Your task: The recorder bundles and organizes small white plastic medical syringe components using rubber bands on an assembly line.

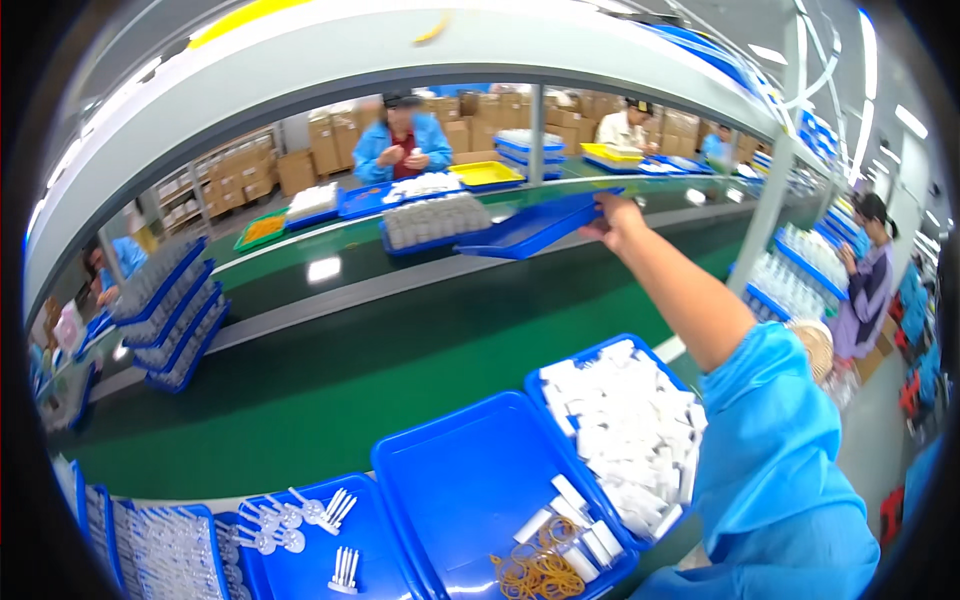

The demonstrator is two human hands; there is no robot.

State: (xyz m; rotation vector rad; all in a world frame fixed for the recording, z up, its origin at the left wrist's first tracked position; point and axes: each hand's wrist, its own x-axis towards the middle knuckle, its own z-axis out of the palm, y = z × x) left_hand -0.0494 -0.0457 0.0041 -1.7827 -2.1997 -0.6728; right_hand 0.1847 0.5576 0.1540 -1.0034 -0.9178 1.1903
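My right hand (614,222) stretches far out over the belt, its fingers closed on the right end of a shallow blue tray (540,230). That tray is tilted and shows nothing in it. Its left end is close to a blue tray of clear plastic cups (437,224) on the far lane; whether they touch I cannot tell. My left hand is out of the picture. In front of me, a blue tray (455,465) holds tan rubber bands (540,570) and a few white rectangular pieces (598,543). Right of it sits a tray heaped with white pieces (625,430).
A green conveyor belt (400,360) runs across, with a metal divider strip (350,288). Stacked trays of clear parts (175,320) stand at left. Clear round parts with white sticks (290,520) lie near front left. A post (770,215) rises at right. Co-workers (402,150) sit opposite.
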